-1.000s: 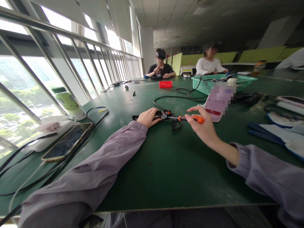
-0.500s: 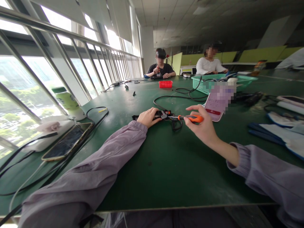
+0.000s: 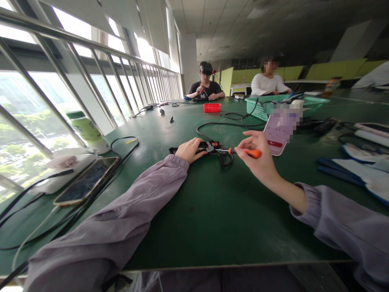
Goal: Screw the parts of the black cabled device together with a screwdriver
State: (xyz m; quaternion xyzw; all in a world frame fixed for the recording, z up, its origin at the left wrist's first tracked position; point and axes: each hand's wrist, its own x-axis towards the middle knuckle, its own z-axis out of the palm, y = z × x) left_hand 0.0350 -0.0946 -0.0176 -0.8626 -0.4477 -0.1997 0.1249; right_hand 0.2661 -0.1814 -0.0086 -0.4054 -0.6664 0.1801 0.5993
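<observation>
A small black device [image 3: 209, 147] with red and metal parts and a black cable lies on the green table [image 3: 212, 211]. My left hand [image 3: 189, 150] is closed over its left end and presses it to the table. My right hand [image 3: 257, 159] pinches the orange handle of a screwdriver [image 3: 246, 152]. The screwdriver's thin shaft points left, with its tip at the device.
A phone [image 3: 278, 130] leans propped just behind my right hand. At left lie another phone [image 3: 85, 181], cables, a white block and a bottle [image 3: 88, 130]. A red box [image 3: 212, 108] and a green basket [image 3: 261, 107] stand farther back. Two people sit at the far end. Blue and white gloves [image 3: 361, 170] lie at right.
My right hand's fingers have curled in around the screwdriver handle and turned slightly. The left hand and the device have stayed put.
</observation>
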